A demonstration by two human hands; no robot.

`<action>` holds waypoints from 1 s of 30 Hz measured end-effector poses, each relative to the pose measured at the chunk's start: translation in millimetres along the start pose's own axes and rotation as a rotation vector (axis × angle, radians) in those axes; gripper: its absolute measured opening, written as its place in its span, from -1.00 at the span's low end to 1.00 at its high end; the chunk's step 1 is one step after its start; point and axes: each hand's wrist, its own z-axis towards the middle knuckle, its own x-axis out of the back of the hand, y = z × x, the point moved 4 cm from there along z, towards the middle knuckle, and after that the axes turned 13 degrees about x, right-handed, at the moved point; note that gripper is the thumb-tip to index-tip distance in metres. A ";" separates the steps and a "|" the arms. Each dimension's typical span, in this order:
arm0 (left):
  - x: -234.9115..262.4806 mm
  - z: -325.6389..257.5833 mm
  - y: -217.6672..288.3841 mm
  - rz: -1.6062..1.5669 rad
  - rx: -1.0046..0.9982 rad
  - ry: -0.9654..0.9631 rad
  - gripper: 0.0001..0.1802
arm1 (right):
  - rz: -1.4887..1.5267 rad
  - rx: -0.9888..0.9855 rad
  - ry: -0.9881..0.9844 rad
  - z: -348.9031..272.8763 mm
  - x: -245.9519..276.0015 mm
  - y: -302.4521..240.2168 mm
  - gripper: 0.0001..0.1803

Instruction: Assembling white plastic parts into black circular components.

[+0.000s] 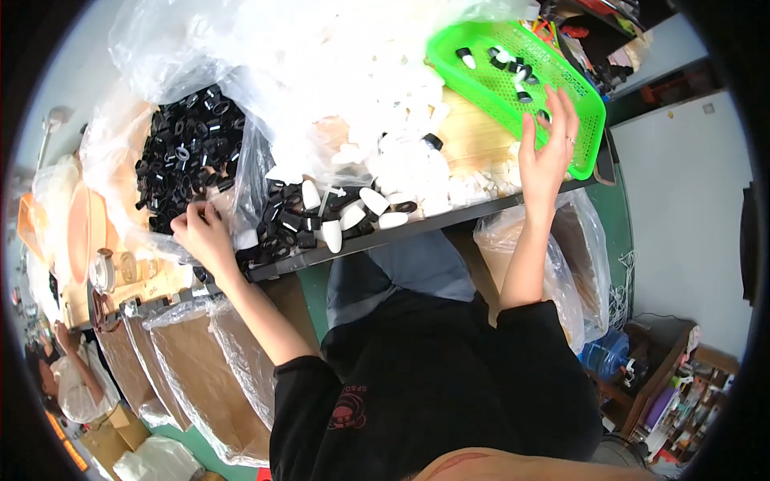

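My left hand (205, 234) is at the lower edge of a heap of small black plastic rings and caps (186, 144) in a clear plastic bag. Its fingers are curled together, and a small black plastic part shows at the fingertips. My right hand (550, 152) is over the near side of a bright green perforated basket (481, 86), fingers stretched and apart, holding nothing. Several black-and-white capped pieces (523, 86) lie in the basket. Between my hands, white bullet-shaped pieces (331, 236) and loose black caps (293, 220) lie along the table's near edge.
A pile of white pieces (401, 172) and clear plastic sheeting (192, 40) cover much of the table (469, 136). A glass jar (116, 271) lies at left. Plastic-lined cartons (204, 369) stand below the table edge. Another person (76, 377) is at far left.
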 end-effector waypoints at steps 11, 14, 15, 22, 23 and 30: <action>43.1 -53.1 78.9 -1.225 0.158 -0.357 -0.65 | 0.309 -0.118 -0.482 -46.7 -81.3 10.0 -0.85; 44.5 -81.2 98.1 -1.268 0.190 -0.544 -0.66 | 0.229 0.013 -0.406 -43.4 -101.4 13.3 -0.83; 43.9 -89.6 105.2 -1.286 0.191 -0.598 -0.65 | 0.192 0.001 -0.387 -42.5 -109.9 15.5 -0.83; 32.8 -131.5 143.2 -1.655 0.311 -0.990 -0.63 | 0.538 -0.313 -0.261 -33.5 -92.4 -8.8 -0.80; 30.7 -134.7 145.1 -1.686 0.335 -1.001 -0.64 | 0.548 -0.311 -0.269 -34.0 -81.2 -24.1 -0.80; 35.5 -138.3 159.0 -1.774 0.378 -1.022 -0.71 | 0.878 0.139 -0.104 -36.7 -21.2 -120.2 -0.76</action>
